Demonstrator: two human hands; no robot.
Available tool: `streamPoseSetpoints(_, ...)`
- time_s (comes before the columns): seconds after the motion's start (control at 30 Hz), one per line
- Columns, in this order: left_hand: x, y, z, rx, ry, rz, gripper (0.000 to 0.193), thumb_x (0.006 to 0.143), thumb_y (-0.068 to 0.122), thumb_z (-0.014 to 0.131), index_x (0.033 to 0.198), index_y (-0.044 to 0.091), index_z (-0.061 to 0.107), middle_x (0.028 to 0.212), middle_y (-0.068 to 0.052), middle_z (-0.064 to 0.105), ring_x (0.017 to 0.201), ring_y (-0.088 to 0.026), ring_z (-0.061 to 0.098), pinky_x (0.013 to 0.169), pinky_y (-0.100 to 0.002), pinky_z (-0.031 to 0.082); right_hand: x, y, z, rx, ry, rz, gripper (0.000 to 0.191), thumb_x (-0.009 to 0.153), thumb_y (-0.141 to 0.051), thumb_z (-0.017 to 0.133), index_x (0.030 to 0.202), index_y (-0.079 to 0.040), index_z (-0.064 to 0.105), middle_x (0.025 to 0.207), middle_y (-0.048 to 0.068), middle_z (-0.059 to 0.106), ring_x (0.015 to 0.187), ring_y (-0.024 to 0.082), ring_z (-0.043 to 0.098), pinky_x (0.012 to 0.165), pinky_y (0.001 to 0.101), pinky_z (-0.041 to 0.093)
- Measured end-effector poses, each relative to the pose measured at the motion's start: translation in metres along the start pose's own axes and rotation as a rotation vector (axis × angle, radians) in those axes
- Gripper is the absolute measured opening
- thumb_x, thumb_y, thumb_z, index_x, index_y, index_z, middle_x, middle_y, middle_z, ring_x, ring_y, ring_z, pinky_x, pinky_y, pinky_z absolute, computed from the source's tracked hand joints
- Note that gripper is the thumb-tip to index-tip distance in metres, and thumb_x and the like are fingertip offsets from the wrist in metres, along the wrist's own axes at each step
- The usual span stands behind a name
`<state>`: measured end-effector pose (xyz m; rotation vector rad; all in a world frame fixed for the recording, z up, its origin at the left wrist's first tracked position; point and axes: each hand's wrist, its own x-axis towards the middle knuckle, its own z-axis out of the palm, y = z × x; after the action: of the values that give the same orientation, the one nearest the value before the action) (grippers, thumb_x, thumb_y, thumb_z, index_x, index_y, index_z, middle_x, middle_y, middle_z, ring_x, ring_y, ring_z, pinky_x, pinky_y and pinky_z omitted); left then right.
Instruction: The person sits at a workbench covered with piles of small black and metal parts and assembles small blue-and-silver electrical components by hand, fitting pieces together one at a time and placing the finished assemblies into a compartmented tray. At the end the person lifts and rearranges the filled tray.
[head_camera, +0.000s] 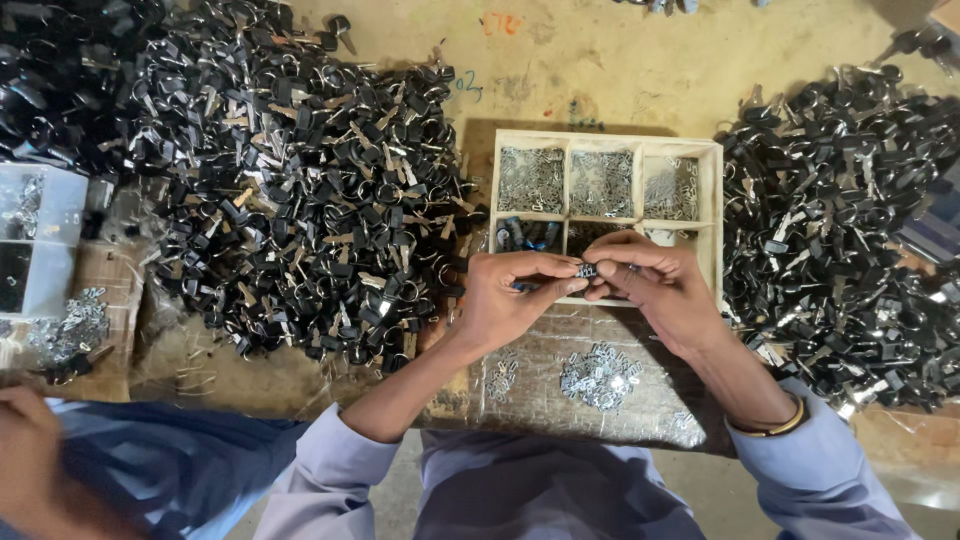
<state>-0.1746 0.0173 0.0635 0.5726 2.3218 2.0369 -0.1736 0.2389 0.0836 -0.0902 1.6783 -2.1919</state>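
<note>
Two black key heaps (300, 190) flank wooden tray (607, 139); scuffed tan table (620, 70).

The small part (587, 270) pinched between the left hand (510, 295) and right hand (655, 285) is mostly covered by fingertips; its shape cannot be told. The hands also hide the front compartments of the wooden tray (712, 200). At 9 o'clock, a clear plastic box (40, 240) is cut by the frame edge. At 7 o'clock, another person's hand (25, 440) is blurred and cropped. At 3 o'clock, the right-hand pile of black pieces (850, 240) runs out of frame. Single items in the left pile (290, 190) are too small to distinguish.
</note>
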Motion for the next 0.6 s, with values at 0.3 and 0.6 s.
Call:
streamPoseSetpoints(0.3,-0.001,0.005,0.001,-0.004,0.047,-0.021,0.015,0.089,0.008,0.084,0.103,0.006,0.079,0.105,-0.01,0.08,0.093,-0.018,0.081,0.082,-0.029,0.067,-0.023,-0.063,-0.024,-1.225,0.152,-0.396,0.039,0.089,-0.002,0.074,0.127,-0.007,0.073,0.117,0.015,0.07,0.101,0.029,0.068,0.079,0.036,0.057)
streamPoseSetpoints(0.6,0.005,0.02,-0.002,-0.132,0.088,-0.068,0.018,0.09,0.002,0.082,0.106,-0.001,0.075,0.101,-0.011,0.078,0.088,-0.014,0.077,0.078,-0.025,0.065,-0.096,-0.042,-0.04,-1.528,0.104,-0.203,0.018,0.08,-0.019,0.082,0.096,-0.011,0.079,0.085,0.007,0.071,0.076,0.03,0.067,0.067,0.042,0.055)
